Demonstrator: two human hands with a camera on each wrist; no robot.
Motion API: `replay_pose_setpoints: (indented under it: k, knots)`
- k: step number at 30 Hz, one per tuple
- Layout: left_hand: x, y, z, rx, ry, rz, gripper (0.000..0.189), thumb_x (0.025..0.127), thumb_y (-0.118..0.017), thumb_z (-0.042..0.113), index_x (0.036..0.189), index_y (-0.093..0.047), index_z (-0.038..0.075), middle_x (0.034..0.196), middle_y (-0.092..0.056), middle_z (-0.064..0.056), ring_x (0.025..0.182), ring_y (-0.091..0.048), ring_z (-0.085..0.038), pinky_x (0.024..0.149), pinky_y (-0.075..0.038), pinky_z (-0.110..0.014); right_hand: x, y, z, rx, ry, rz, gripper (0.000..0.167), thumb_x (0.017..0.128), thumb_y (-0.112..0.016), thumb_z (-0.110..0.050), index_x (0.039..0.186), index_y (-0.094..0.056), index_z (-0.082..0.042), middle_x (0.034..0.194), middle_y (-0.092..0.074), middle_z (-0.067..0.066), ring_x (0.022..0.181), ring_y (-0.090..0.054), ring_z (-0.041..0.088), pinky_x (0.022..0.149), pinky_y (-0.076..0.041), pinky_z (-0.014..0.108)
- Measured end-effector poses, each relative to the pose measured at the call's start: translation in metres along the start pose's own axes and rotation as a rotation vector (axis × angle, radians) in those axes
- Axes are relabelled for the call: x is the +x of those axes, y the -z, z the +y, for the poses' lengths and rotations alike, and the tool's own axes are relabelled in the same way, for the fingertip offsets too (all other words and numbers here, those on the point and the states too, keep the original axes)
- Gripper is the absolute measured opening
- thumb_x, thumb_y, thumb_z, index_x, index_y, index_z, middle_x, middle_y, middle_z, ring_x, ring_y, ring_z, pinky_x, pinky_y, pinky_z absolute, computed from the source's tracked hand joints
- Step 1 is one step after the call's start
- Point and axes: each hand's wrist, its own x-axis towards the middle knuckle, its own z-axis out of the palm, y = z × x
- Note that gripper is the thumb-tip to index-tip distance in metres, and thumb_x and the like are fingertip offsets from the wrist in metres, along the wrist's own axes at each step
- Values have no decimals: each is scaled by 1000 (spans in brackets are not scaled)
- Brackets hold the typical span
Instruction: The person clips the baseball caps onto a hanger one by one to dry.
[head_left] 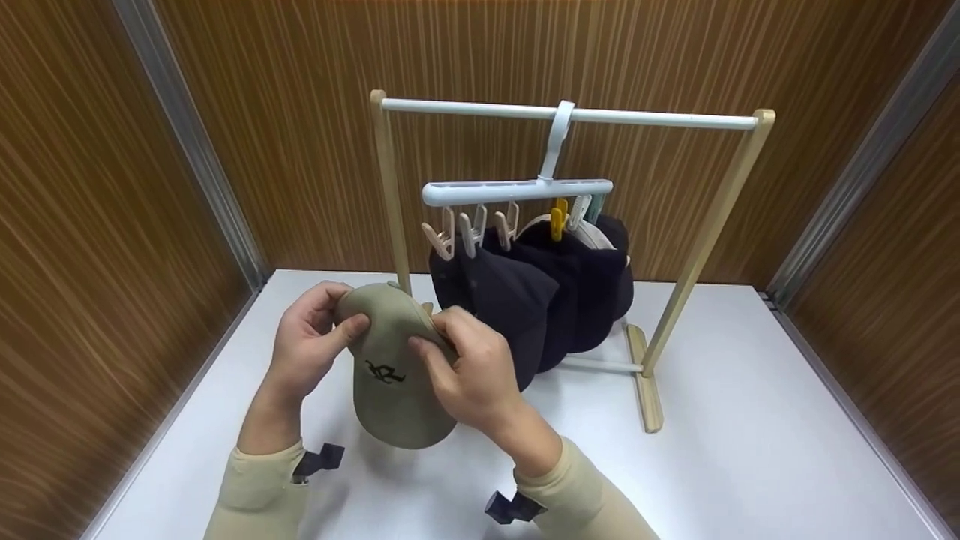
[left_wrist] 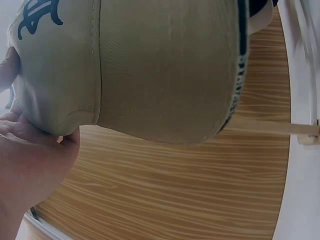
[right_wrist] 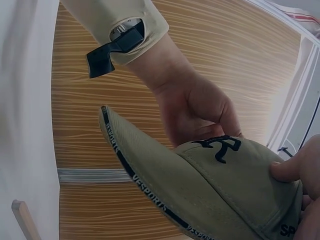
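An olive-khaki baseball cap (head_left: 405, 412) with a black emblem on its front is held up over the table, brim downward. My left hand (head_left: 311, 341) pinches its edge on the left, thumb on the outside. On the opposite side my right hand (head_left: 476, 367) grips the cap's edge between thumb and fingers. Dark lettered trim runs along the brim's edge, plain in the right wrist view on the cap (right_wrist: 220, 185). Just behind the right hand hang several dark caps (head_left: 517, 300), overlapping one another. The cap's inside is hidden.
A white hanger (head_left: 487, 193) with several coloured clips, one a yellow clip (head_left: 559, 219), hangs from the rail (head_left: 667, 118) of a wooden-legged rack (head_left: 709, 240). The rack stands on a white table (head_left: 750, 420). Wood-grain panels (head_left: 285, 112) enclose the back and sides.
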Motion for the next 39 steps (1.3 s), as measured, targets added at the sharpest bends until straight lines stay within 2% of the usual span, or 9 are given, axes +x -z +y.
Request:
replay_pose_setpoints:
  k: [8,19,39]
  knots:
    - [3,-8,2,5,-10,0,20,101,-76,-7,118,-66,-12,102,-73,-11,91,-69,-18,82,-57,-29,4,9,1,11,8,-1,16,96,-87,-8,96,-71,-6,85,-64,1,71,-58,14,65,-51,30]
    - [7,-20,7,6,-18,8,18,101,-77,-7,115,-67,-11,100,-71,-7,89,-67,-18,80,-57,-28,9,27,4,27,-27,-33,13,97,-86,-8,97,-73,-7,87,-67,1,75,-61,13,67,-52,29]
    - [15,-42,20,23,16,53,20,101,-80,-2,115,-68,-11,101,-74,-9,88,-70,-18,77,-59,-28,12,44,7,31,-57,-28,16,97,-87,-8,94,-72,-7,84,-64,1,75,-60,14,67,-51,30]
